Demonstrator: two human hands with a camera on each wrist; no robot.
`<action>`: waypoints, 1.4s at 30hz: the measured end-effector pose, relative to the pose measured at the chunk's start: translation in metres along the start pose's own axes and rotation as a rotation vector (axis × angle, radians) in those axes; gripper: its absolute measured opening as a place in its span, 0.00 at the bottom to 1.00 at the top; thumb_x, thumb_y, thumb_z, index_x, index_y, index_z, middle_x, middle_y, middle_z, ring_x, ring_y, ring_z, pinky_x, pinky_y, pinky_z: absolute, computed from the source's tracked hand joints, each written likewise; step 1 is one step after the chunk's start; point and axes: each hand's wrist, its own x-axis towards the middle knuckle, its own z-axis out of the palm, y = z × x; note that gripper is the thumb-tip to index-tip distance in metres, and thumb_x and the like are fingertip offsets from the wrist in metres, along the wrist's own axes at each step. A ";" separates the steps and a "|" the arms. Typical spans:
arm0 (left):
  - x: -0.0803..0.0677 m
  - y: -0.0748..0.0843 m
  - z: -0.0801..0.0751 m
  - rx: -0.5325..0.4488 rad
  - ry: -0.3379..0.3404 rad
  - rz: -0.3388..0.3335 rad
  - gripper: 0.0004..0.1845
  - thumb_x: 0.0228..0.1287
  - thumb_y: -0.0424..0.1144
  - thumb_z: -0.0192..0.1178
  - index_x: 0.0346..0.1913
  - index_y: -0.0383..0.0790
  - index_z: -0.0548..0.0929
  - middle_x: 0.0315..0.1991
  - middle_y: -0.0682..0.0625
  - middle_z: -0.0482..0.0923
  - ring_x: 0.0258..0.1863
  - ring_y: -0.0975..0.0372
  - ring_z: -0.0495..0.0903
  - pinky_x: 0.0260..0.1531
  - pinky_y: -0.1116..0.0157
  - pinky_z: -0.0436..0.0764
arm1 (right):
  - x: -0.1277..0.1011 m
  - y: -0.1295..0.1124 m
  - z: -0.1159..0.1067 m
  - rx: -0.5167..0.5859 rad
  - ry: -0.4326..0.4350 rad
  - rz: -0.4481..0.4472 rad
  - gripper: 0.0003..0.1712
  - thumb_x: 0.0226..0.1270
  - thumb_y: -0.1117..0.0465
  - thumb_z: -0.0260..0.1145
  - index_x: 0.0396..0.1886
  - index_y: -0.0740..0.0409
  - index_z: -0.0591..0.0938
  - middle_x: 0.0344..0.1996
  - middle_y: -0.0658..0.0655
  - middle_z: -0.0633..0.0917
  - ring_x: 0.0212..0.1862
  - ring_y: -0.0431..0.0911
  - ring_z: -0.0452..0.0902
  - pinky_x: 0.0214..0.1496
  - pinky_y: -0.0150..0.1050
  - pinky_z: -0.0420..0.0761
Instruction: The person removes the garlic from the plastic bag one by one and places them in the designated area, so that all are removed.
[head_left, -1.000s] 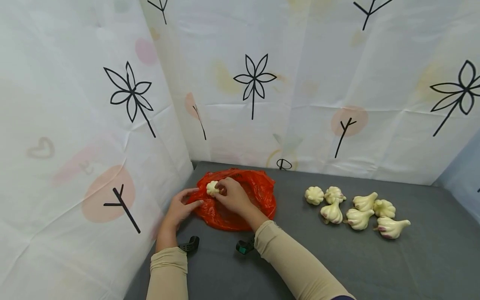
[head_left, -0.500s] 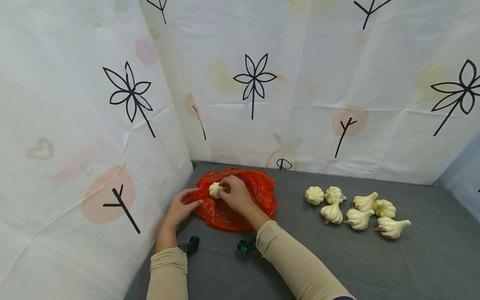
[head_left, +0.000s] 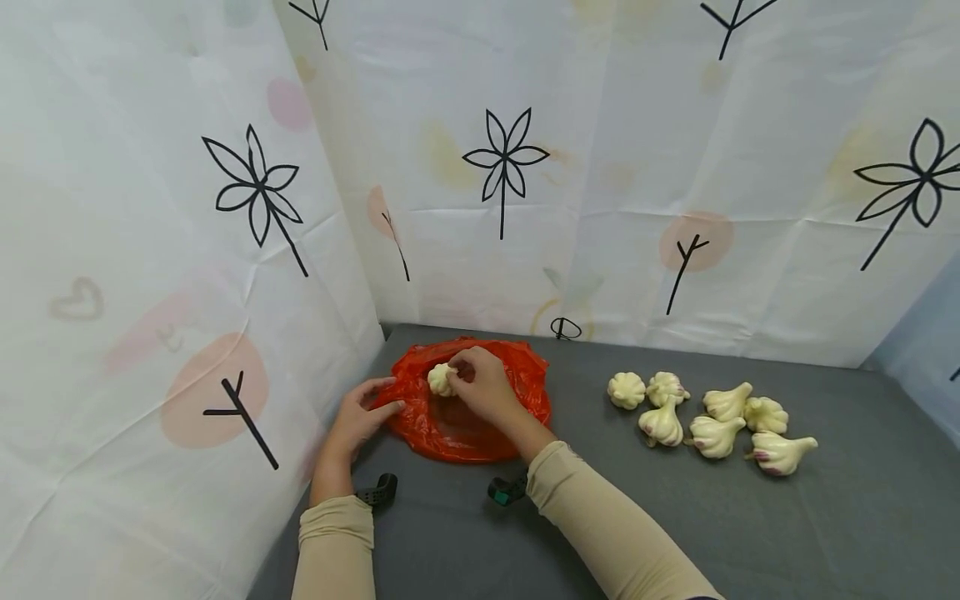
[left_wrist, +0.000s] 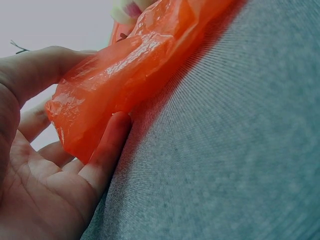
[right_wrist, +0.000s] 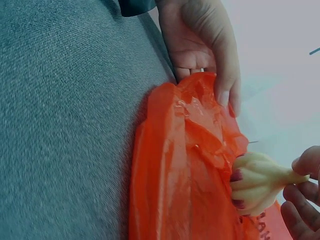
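Note:
A crumpled red plastic bag (head_left: 468, 446) lies on the table with its mouth spread. My left hand (head_left: 356, 423) holds the bag's left edge, thumb on one side and fingers on the other; the left wrist view shows this hand (left_wrist: 50, 185) close, its fingers partly behind the film. Over the bag's opening, my right hand (head_left: 489, 393) pinches a garlic bulb (head_left: 441, 380). In the right wrist view the fingertips (right_wrist: 306, 167) grip the bulb's (right_wrist: 257, 182) stem, its rounded, purple-marked end overlapping the bag. The bag's inside is mostly hidden.
To the right, several garlic bulbs lie in a loose cluster on the grey table, such as a front bulb (head_left: 782, 454) and a left one (head_left: 626, 390). Patterned white cloth (head_left: 615, 167) rises behind the table and along its left side.
My right hand has shifted slightly right with the garlic bulb, from the bag's left edge to over its opening. The left hand has stayed on the bag's edge.

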 end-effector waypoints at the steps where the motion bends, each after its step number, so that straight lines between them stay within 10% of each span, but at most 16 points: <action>1: 0.000 -0.001 0.000 0.000 0.003 0.000 0.28 0.60 0.39 0.69 0.64 0.42 0.76 0.64 0.42 0.73 0.60 0.50 0.75 0.45 0.76 0.77 | 0.000 0.000 -0.002 0.006 0.003 -0.002 0.09 0.66 0.61 0.67 0.44 0.59 0.84 0.41 0.54 0.82 0.41 0.44 0.82 0.44 0.39 0.84; 42: -0.009 0.013 -0.002 -0.005 -0.032 -0.006 0.31 0.61 0.38 0.68 0.67 0.36 0.72 0.68 0.39 0.68 0.66 0.46 0.69 0.44 0.78 0.75 | -0.055 -0.008 -0.100 0.073 0.121 -0.127 0.08 0.62 0.67 0.70 0.41 0.59 0.84 0.39 0.54 0.83 0.42 0.45 0.82 0.43 0.48 0.84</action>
